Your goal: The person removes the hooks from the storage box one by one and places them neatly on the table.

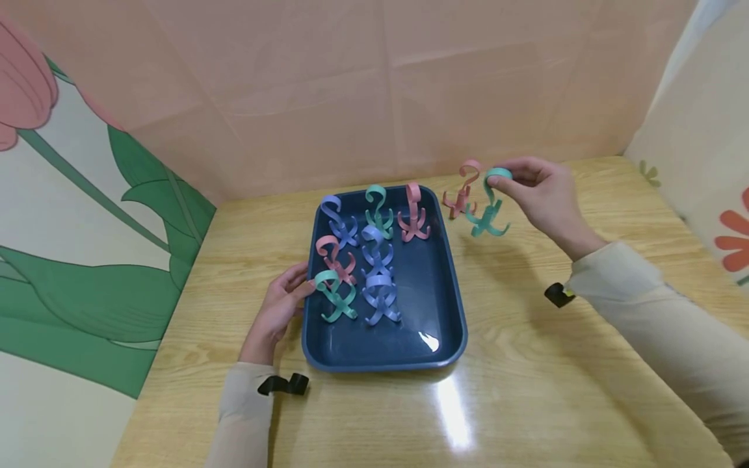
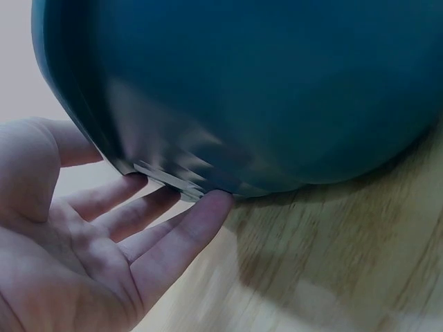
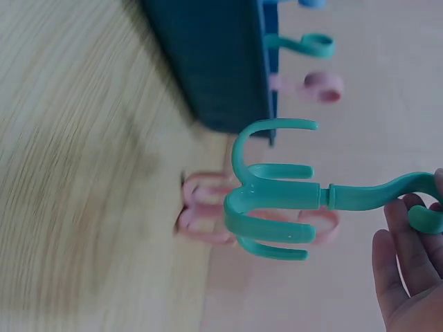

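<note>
My right hand (image 1: 547, 195) pinches a green plastic hook hanger (image 1: 487, 211) by its curved top, held to the right of the blue tray (image 1: 458, 305). Its several prongs point downward in the head view; the right wrist view shows the whole green hanger (image 3: 287, 197) sideways. Behind it, a pink hook hanger (image 1: 459, 198) stands on the table beside the tray. My left hand (image 1: 281, 305) grips the tray's left side, thumb at the rim. In the left wrist view, its fingers (image 2: 173, 249) touch the lower outer wall. The tray's contents are hidden there.
Inside the tray stand several hook hangers: purple (image 1: 380, 299), green (image 1: 336, 302) and pink (image 1: 413, 218) ones, mostly along the left and far side. A wooden table (image 1: 526, 377) lies beneath. A pink-covered wall (image 1: 328, 97) rises behind, with flower-printed panels at both sides.
</note>
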{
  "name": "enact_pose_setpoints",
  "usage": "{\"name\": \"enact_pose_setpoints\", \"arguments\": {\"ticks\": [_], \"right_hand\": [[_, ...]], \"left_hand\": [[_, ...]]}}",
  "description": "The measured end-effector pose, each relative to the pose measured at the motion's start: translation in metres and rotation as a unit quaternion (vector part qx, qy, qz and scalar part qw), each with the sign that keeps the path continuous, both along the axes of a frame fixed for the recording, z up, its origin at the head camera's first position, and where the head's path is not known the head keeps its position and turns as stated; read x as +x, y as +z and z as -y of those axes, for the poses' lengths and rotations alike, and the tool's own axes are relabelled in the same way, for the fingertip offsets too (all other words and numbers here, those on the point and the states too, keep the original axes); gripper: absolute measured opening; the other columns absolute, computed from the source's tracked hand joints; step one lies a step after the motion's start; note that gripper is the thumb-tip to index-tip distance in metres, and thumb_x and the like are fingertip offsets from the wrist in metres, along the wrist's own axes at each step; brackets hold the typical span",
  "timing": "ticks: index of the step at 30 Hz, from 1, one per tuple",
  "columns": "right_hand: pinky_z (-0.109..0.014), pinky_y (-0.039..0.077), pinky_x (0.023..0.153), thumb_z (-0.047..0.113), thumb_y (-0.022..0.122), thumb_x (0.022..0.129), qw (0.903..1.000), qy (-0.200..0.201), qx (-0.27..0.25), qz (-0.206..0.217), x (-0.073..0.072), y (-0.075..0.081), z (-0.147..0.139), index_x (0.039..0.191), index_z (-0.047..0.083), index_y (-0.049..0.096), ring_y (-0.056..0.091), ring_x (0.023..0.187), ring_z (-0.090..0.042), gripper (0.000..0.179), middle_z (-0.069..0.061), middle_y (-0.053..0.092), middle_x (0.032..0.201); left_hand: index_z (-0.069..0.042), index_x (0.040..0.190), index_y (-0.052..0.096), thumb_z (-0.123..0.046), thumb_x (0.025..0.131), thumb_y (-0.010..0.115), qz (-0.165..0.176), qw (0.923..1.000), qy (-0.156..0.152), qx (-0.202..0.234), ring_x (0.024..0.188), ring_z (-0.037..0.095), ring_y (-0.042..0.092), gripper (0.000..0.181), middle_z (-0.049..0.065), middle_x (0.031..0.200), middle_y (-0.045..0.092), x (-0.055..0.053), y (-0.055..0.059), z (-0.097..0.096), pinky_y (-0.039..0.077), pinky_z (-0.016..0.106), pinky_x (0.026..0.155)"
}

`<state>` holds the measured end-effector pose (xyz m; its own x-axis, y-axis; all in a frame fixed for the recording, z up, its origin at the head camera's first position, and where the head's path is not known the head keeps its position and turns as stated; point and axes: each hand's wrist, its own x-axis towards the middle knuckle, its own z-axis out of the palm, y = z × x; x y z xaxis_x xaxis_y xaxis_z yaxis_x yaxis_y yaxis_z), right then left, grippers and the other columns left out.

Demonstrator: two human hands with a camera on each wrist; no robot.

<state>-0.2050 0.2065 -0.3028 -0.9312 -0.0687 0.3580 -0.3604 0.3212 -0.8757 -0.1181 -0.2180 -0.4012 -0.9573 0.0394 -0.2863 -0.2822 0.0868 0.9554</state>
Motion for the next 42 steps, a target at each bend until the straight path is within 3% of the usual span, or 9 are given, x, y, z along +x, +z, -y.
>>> {"name": "enact_pose_setpoints", "arguments": {"ticks": [8,25,35,42], "right_hand": [[-0.014,0.046,0.074,0.023,0.071,0.082,0.9986,-0.024,0.003,0.048,-0.031,-0.024,-0.029,0.112,0.004,0.066,0.063,0.086,-0.011,0.036,-0.003,0.069,0.096],[-0.020,0.043,0.071,0.035,0.072,0.078,0.9889,-0.081,0.014,0.124,-0.087,-0.038,-0.056,0.114,0.010,0.065,0.058,0.083,-0.006,0.044,0.007,0.067,0.093],[-0.016,0.045,0.064,0.030,0.075,0.076,0.9883,-0.093,-0.002,0.121,-0.098,-0.039,-0.057,0.109,0.006,0.066,0.060,0.074,-0.006,0.042,0.007,0.068,0.086],[-0.017,0.045,0.065,0.032,0.074,0.077,0.9879,-0.088,0.021,0.126,-0.099,-0.043,-0.059,0.110,0.007,0.066,0.059,0.077,-0.007,0.042,0.006,0.068,0.090]], "left_hand": [[-0.018,0.134,0.048,-0.017,0.092,0.057,-0.007,1.0000,0.000,-0.005,0.105,0.025,0.057,0.043,0.006,0.133,0.050,0.001,-0.002,0.001,0.052,0.043,0.076],[-0.021,0.132,0.050,-0.022,0.090,0.062,-0.004,0.9997,0.015,-0.021,0.104,0.024,0.058,0.044,0.003,0.131,0.052,-0.001,-0.006,-0.003,0.053,0.039,0.070],[-0.021,0.134,0.048,-0.020,0.091,0.060,0.000,1.0000,0.004,-0.008,0.107,0.025,0.056,0.045,0.004,0.132,0.051,-0.002,-0.003,-0.005,0.052,0.042,0.072],[-0.021,0.133,0.048,-0.020,0.091,0.060,0.004,1.0000,0.004,-0.007,0.107,0.025,0.056,0.044,0.003,0.132,0.051,-0.002,-0.003,-0.005,0.053,0.042,0.072]]}}
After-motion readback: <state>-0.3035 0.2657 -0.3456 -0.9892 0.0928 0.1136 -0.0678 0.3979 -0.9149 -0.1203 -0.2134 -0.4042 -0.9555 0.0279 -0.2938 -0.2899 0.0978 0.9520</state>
